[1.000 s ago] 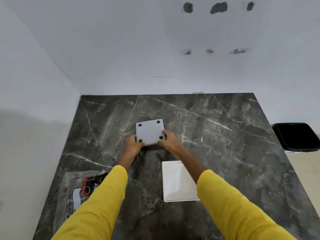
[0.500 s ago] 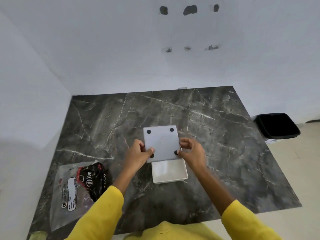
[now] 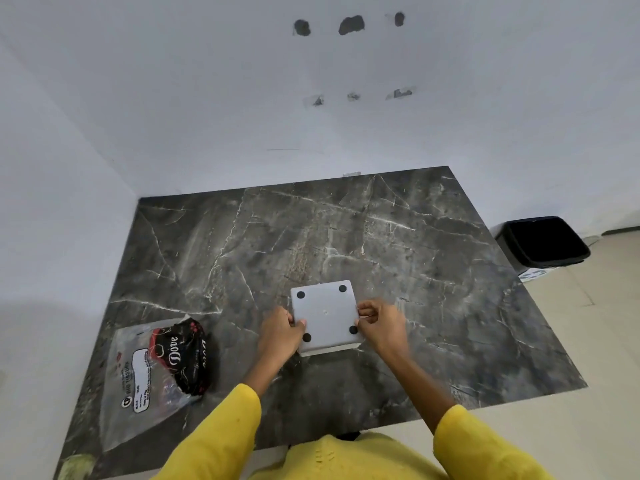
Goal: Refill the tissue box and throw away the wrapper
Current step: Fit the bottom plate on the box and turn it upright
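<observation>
i see my left hand and right hand pinching the base plate onto the tissue box, near the countertop's front edge; skewed, it could jam or slip.

Dark grey marble-patterned tabletop with white veins filling the middle of the frame, clear plastic wrapper with a black Dove pack inside at lower left, square white plastic box near the centre

Tissue box mid-table btwn hands, wrapper to its left, bin on floor far right.
</observation>
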